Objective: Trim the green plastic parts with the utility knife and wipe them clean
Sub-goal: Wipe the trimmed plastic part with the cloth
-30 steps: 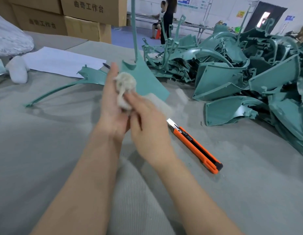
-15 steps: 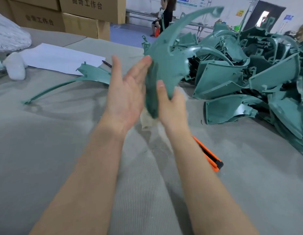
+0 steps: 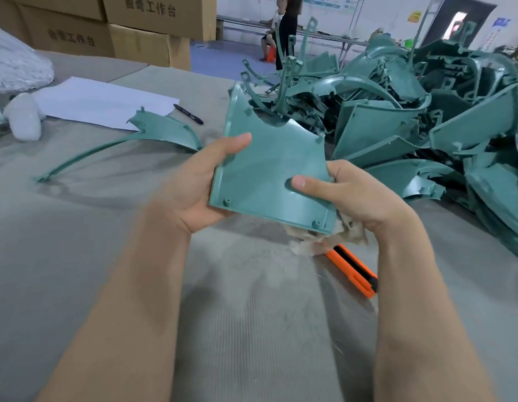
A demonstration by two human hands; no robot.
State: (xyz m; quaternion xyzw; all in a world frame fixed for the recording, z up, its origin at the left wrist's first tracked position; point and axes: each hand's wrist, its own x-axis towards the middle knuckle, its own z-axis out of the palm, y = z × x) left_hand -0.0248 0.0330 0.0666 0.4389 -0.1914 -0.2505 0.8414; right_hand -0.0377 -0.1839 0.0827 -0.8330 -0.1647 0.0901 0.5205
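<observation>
The left hand (image 3: 194, 187) grips the left rim of a fan-shaped green plastic panel (image 3: 269, 169), with the thumb laid over its face and the fingers curled behind. The right hand (image 3: 359, 198) pinches the lower right corner, thumb on the face, and has a crumpled beige rag (image 3: 318, 240) bunched against the panel's back. The panel is held above the grey ribbed surface (image 3: 48, 256), tilted toward the camera, with its raised rim and small moulded bosses showing. It looks thin, light and fairly stiff. The smooth face could slip under a thumb, so the rimmed sides seem the surest hold, and the notched top edge looks rough enough to keep fingers off it. An orange utility knife (image 3: 353, 274) lies on the surface just below the right hand, its front end hidden by the rag. A heap of green plastic parts (image 3: 426, 117) crowds the right side, and a long curved green plastic piece (image 3: 162, 132) lies to the left. The best open room appears to be the surface directly in front, between the forearms.
</observation>
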